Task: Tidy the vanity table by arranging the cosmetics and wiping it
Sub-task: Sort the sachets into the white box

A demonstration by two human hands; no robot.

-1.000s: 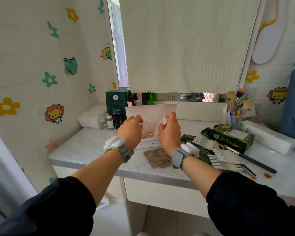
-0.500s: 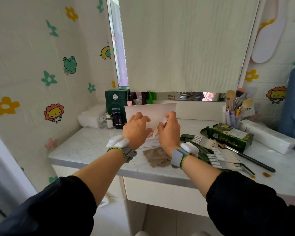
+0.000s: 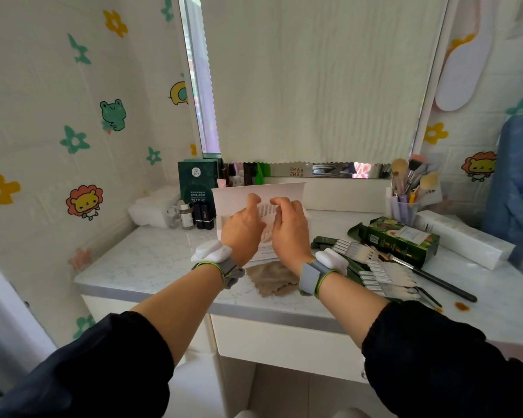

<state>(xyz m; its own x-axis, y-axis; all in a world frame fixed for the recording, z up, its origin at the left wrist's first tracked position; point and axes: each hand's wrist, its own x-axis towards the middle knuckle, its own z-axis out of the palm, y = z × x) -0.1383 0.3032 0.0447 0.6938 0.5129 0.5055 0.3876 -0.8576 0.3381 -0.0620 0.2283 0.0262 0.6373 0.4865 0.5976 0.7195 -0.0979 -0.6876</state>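
An open white box (image 3: 284, 190) stands at the middle of the marble vanity table (image 3: 151, 260), lid raised toward the mirror. My left hand (image 3: 242, 229) and my right hand (image 3: 289, 230) reach into it side by side. A row of white sachets (image 3: 266, 210) shows between them, and both hands seem to grip its ends with curled fingers. A brown cloth (image 3: 271, 282) lies crumpled on the table just below my wrists. More white sachet strips (image 3: 385, 274) on dark green packets are spread to the right of my right wrist.
A green carton (image 3: 400, 239), a long white box (image 3: 462, 241) and a cup of brushes (image 3: 405, 203) stand at the right. A black brush (image 3: 435, 277) lies near brown stains (image 3: 461, 306). A dark green box (image 3: 195, 188), lipsticks (image 3: 204, 217), a small bottle (image 3: 186, 215) and white pads (image 3: 151, 208) sit back left.
Both hands have moved forward and down into the open box. The small white thing held up before the lid is gone from there; a row of sachets now shows between the hands.
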